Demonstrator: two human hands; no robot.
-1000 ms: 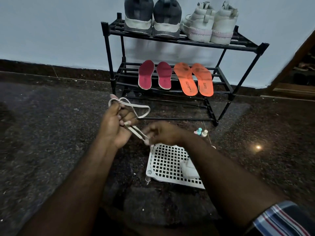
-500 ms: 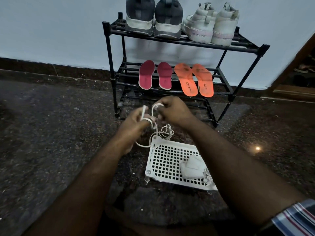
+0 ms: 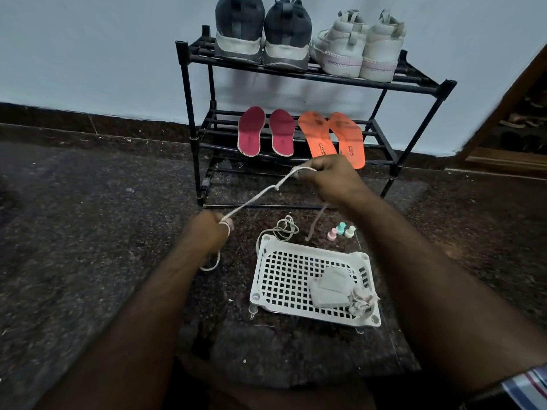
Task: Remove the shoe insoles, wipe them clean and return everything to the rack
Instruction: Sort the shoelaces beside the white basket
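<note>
A: While the lace (image 3: 254, 196) is stretched taut in front of the rack (image 3: 189, 119), which hand does what?

B: The left hand (image 3: 207, 232) grips the low end, with a loop round one finger; the right hand (image 3: 328, 179) pinches the high end, just before the rack's lower shelf. A second lace (image 3: 285, 229) lies coiled on the floor before the rack.

A: How should the step be done well?

B: Probably by keeping even tension and coiling the lace neatly, so no knot forms, then setting it in the tray (image 3: 266, 291) before the rack.

A: Counts?

B: Four shoes on the top shelf: two dark shoes (image 3: 263, 31), two white shoes (image 3: 358, 45). Four insoles on the lower shelf: two red insoles (image 3: 266, 131), two orange insoles (image 3: 331, 137). Two laces, one tray, three small pegs (image 3: 342, 230) beside it, one folded cloth (image 3: 331, 287) in it.
</note>
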